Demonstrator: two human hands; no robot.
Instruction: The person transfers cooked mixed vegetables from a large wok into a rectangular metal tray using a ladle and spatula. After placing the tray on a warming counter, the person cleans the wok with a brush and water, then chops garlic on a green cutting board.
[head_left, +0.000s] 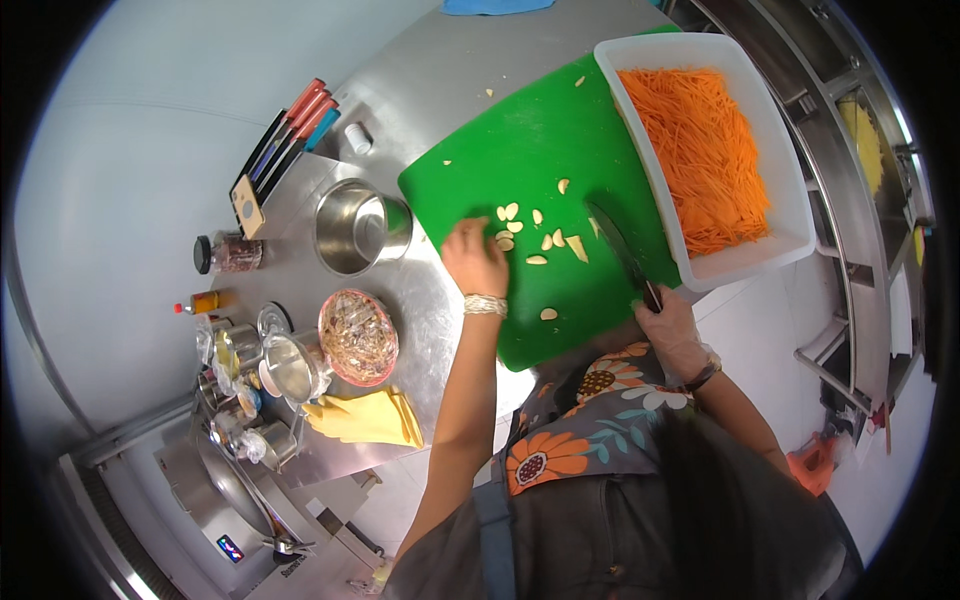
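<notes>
My right hand (669, 337), in a clear plastic glove, is shut on the dark handle of a kitchen knife (619, 241). Its blade slants over a green cutting board (517, 142). Peeled garlic cloves (511, 211) lie scattered on the board, several of them grouped by the fingertips of my left hand (476, 259). That hand rests at the board's left edge, fingers bent; whether it pinches a clove is hidden. A flat, pale wedge-shaped piece (577, 248) sits between the cloves and the knife.
A white plastic tub (641, 142) of shredded carrot (697, 157) overlaps the board's right side. Leftward on the steel table stand a steel pot (352, 225), a plastic-wrapped red bowl (358, 337), yellow rubber gloves (367, 418) and a knife rack (274, 161). Lidded jars and small pots crowd beyond.
</notes>
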